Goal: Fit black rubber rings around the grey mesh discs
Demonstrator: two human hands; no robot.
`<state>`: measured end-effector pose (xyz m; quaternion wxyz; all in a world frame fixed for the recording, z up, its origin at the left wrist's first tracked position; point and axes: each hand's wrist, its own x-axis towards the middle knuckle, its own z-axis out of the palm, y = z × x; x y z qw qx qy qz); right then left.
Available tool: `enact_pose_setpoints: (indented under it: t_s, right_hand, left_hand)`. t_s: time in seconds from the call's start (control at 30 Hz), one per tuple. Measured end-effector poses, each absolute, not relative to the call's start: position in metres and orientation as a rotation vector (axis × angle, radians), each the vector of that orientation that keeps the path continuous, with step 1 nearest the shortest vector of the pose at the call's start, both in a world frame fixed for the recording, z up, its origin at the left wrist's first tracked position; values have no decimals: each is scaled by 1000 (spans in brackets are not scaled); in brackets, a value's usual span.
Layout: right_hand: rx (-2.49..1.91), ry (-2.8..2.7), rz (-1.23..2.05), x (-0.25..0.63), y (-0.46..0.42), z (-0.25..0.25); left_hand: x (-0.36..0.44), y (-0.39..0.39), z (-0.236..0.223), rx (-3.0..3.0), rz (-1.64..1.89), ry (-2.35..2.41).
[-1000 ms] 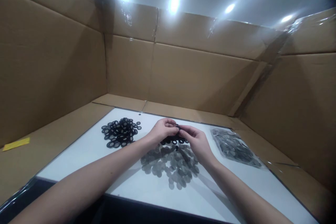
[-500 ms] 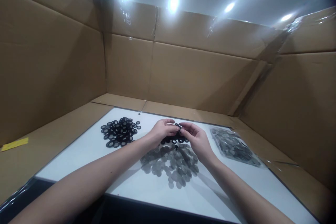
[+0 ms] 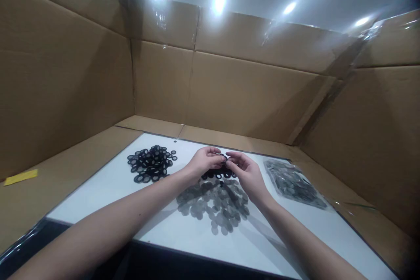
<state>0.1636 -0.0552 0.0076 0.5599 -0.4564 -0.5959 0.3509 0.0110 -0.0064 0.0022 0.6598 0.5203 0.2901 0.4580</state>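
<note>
My left hand (image 3: 206, 161) and my right hand (image 3: 245, 170) meet over the middle of the white board (image 3: 108, 188). Both pinch one small black ring (image 3: 224, 157) between thumb and fingertips; the fingers partly cover it. Just below the hands lies a heap of black rings (image 3: 218, 176), half hidden by them. Nearer to me spreads a pile of thin grey translucent discs (image 3: 215, 205), with a small black piece (image 3: 221, 183) on its far edge. To the left is a pile of black rings with grey centres (image 3: 149, 165).
A clear plastic bag of grey discs (image 3: 292, 183) lies on the right of the board. Cardboard walls (image 3: 243, 92) enclose the board at the back and sides. A yellow strip (image 3: 21, 177) is at the far left. One small dark disc (image 3: 175, 141) sits near the back edge.
The view has shifted very slightly. Both hands stay together at the black ring, with only tiny finger movement; the piles look the same.
</note>
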Motion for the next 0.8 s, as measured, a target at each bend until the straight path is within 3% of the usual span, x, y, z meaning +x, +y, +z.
enact_pose_setpoints:
  t_s: [0.33, 0.53, 0.8]
  right_hand:
    - [-1018, -1355, 885, 163, -53, 6]
    - [-1021, -1282, 987, 169, -50, 4]
    - [-1040, -1598, 574, 170, -57, 8]
  left_hand:
    - [15, -7, -1, 1369, 1176, 662]
    - [12, -8, 1, 1321, 1087, 622]
    - [10, -11, 0, 1683, 1232, 652]
